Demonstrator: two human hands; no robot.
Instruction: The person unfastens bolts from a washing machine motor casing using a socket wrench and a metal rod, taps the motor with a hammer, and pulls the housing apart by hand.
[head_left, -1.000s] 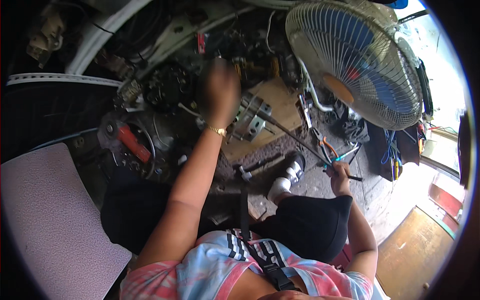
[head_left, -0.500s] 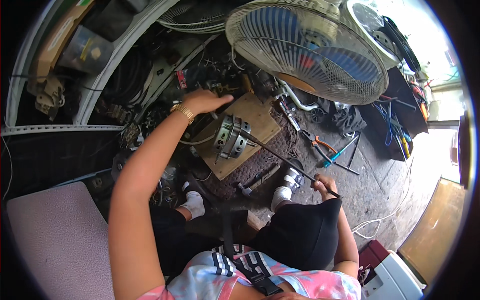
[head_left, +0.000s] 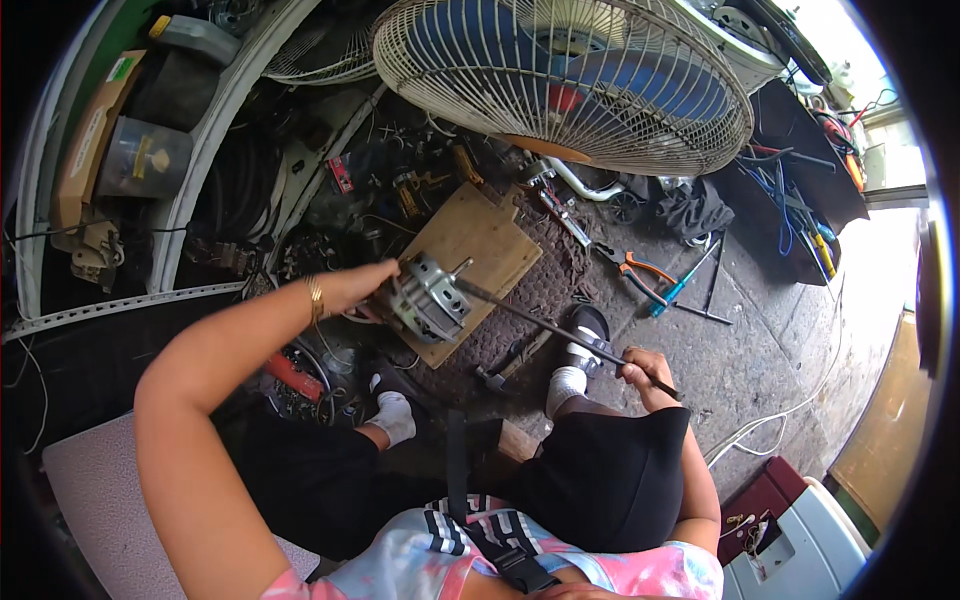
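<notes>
On wooden board [head_left: 485, 230], advisable to brace motor [head_left: 432, 308] with left hand [head_left: 360, 286], touching, finger closure unclear; steady rod [head_left: 540, 323] with right hand [head_left: 648, 372], wrapped around it.

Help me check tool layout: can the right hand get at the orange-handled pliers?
Probably yes: the orange-handled pliers lie nearby with nothing visible over them, though the right hand must first release the dark rod.

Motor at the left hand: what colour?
The motor is silvery grey, seen best in the head view.
</notes>
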